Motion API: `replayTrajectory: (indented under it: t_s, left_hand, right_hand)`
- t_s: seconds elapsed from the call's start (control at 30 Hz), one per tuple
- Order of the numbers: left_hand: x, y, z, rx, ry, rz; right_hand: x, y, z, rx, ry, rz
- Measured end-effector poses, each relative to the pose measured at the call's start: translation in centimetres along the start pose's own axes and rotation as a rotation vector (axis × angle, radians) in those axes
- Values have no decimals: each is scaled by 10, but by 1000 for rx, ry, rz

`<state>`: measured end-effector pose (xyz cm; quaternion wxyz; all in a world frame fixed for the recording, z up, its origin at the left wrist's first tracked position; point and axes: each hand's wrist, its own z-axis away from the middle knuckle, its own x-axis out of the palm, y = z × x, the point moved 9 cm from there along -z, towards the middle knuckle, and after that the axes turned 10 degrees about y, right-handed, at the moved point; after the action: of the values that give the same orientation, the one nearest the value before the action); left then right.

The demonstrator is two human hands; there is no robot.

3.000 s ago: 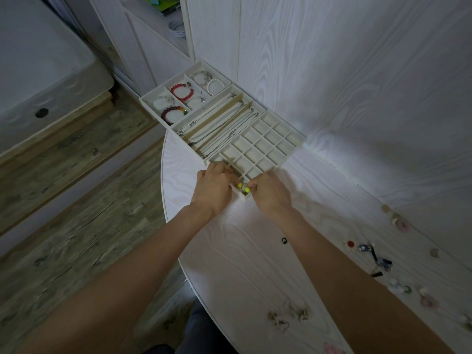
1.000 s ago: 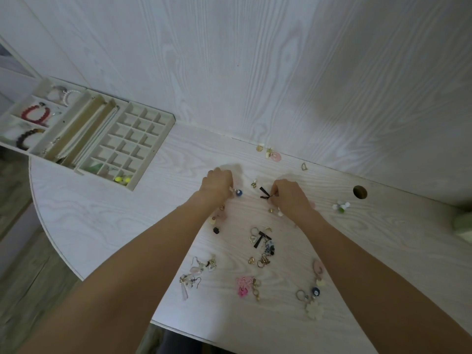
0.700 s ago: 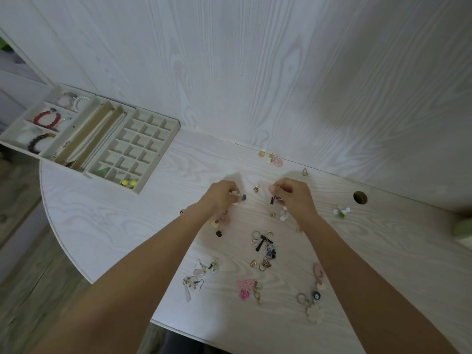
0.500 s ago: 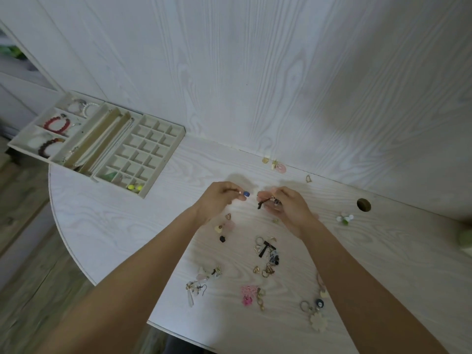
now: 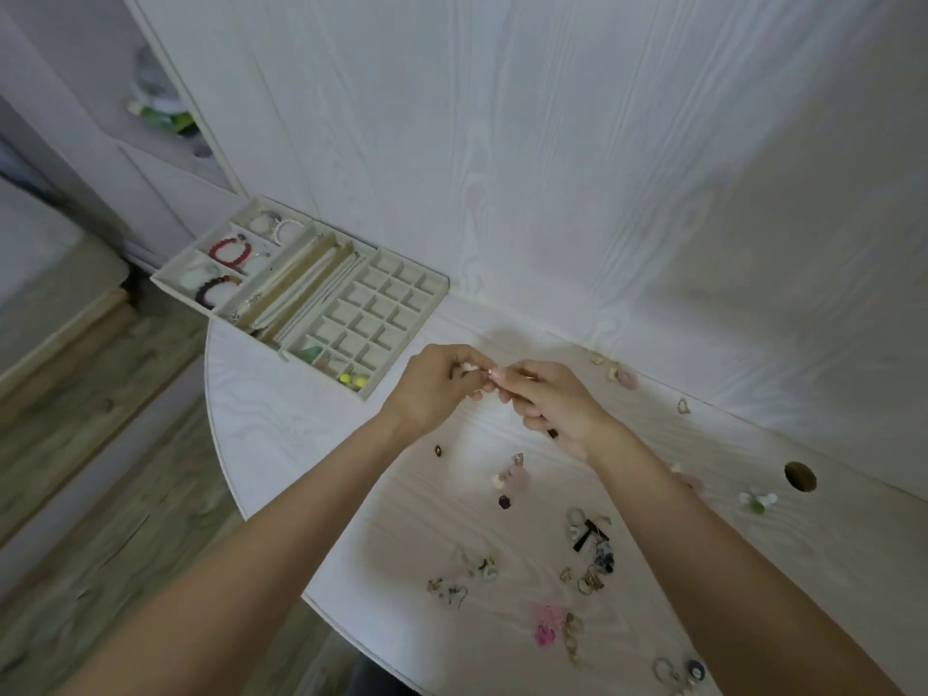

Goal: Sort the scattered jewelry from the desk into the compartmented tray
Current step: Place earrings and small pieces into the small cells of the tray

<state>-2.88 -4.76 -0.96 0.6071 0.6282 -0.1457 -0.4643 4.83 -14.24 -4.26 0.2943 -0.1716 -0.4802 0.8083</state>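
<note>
While both hands meet above the table (image 5: 301, 434), I note my left hand (image 5: 436, 386) and right hand (image 5: 550, 401) each pinching small jewelry pieces (image 5: 479, 373) between curled fingertips; what kind I cannot tell. Loose jewelry (image 5: 587, 550) lies scattered nearer me. At far left sits the tray (image 5: 437, 293), holding bracelets (image 5: 230, 249) and yellow beads (image 5: 351, 379).

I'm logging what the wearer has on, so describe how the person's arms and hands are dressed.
Both forearms are bare, with no sleeves in view. The left hand and right hand wear no gloves, and no watch or bracelet shows on either wrist. Any finger ring is too blurred to tell.
</note>
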Motion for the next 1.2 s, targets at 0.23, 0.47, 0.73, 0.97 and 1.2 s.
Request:
replayTrajectory:
  t_s: [0.23, 0.47, 0.73, 0.97, 1.2]
  left_hand:
    - [-61, -29, -9, -131, 37, 135]
    - [-112, -81, -25, -253, 90, 236]
    - [-153, -123, -58, -235, 221, 31]
    - [-146, -139, -79, -248, 246, -225]
    - [-131, -142, -93, -180, 186, -368]
  right_hand:
    - [43, -16, -29, -5, 13, 74]
    - [97, -18, -69, -13, 47, 171]
    - [132, -12, -114, -119, 158, 356]
    - [141, -11, -130, -324, 231, 720]
    - [151, -12, -127, -385, 227, 927]
